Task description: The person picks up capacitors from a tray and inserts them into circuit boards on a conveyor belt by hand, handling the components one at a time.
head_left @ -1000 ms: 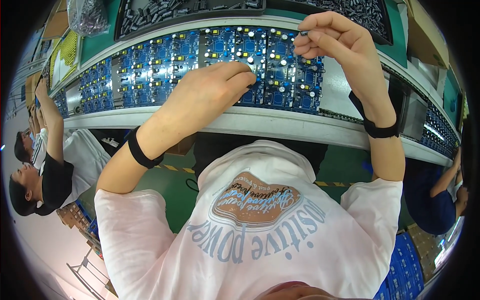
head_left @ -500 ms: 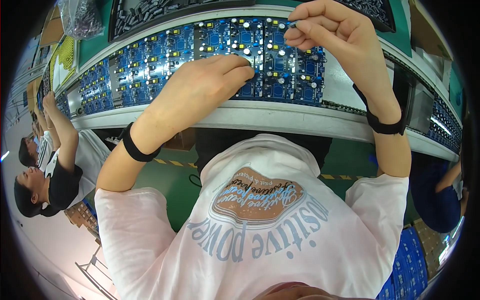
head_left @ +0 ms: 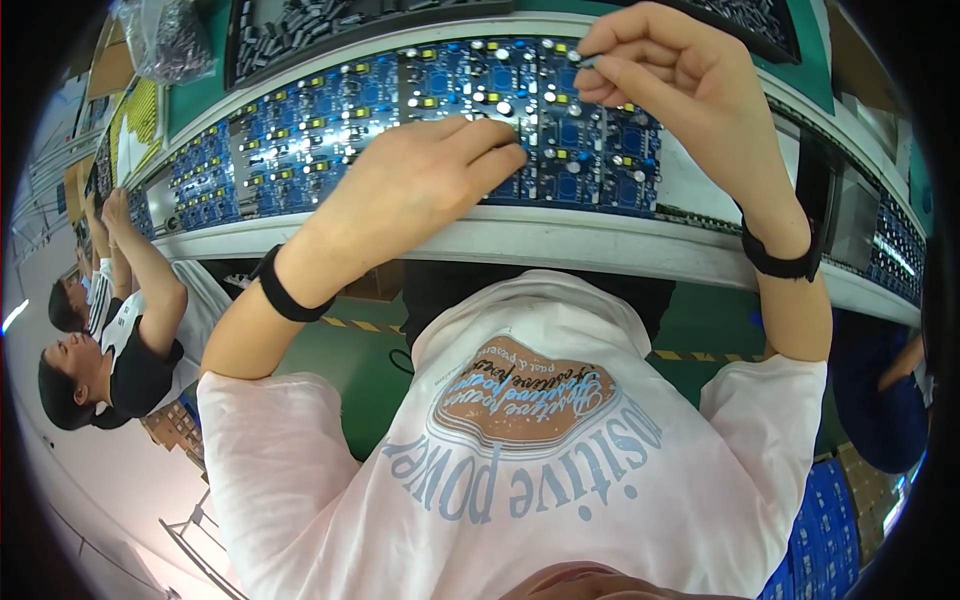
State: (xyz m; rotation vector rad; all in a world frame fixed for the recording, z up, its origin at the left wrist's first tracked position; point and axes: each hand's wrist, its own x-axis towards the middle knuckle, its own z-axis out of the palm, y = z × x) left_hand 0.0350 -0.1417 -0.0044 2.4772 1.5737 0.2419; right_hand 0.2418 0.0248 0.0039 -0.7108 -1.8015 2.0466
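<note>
My right hand [head_left: 685, 85] is pinching a component [head_left: 589, 62], likely keeping it clear of the circuit boards [head_left: 572, 138]; my left hand [head_left: 425, 172] is hiding its grip: I cannot tell.

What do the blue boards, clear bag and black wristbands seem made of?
Blue boards: probably rigid laminate, glossy, with bright glare.
Clear bag: likely thin plastic film, see-through and crinkled.
Black wristbands: perhaps matte fabric, without shine; weave too small to tell.

The long bench [head_left: 600, 228] has a pale front rail, with blue circuit boards [head_left: 570, 135] in rows behind it. Beyond them, a green surface [head_left: 205, 100] carries black trays [head_left: 420, 17] of small dark cylinders [head_left: 290, 38] and a clear bag [head_left: 165, 40].
</note>
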